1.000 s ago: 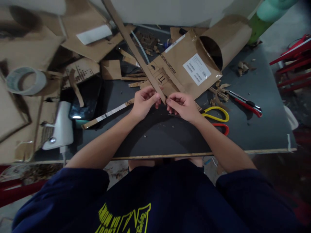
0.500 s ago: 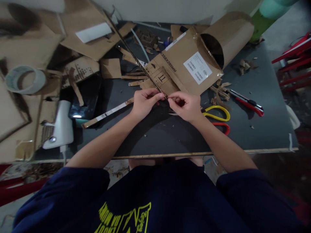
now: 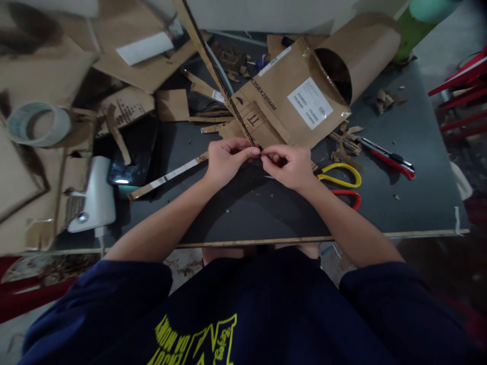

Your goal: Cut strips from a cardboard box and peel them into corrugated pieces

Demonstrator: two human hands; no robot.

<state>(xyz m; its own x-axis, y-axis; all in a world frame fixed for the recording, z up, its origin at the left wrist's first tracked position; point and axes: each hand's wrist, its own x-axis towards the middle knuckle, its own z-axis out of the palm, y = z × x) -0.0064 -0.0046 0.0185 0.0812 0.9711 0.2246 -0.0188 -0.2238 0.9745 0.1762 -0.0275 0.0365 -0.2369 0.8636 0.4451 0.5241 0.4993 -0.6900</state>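
Both hands pinch the near end of a long, narrow cardboard strip (image 3: 215,73), which slants up and away to the upper left with its corrugated edge showing. My left hand (image 3: 228,159) is closed on it, thumb and fingertips together. Close beside it, my right hand (image 3: 287,165) has its fingertips pressed on the strip's tip; the exact grip is partly hidden. Behind the hands lies a flattened cardboard box (image 3: 281,96) with a printed label. Scissors with yellow and red handles (image 3: 342,176) rest partly under my right hand. A second cardboard strip (image 3: 171,177) lies left of my left hand.
A red utility knife (image 3: 391,161) lies at the right. A cardboard tube (image 3: 367,50) stands behind the box. At the left are a tape roll (image 3: 38,125), a white device with a cable (image 3: 97,195), a black glossy object (image 3: 135,154) and stacked cardboard.
The strip's far end has swung upward and right, and more of its flat face shows. Both hands keep nearly the same place, with the fingertips slightly closer together.
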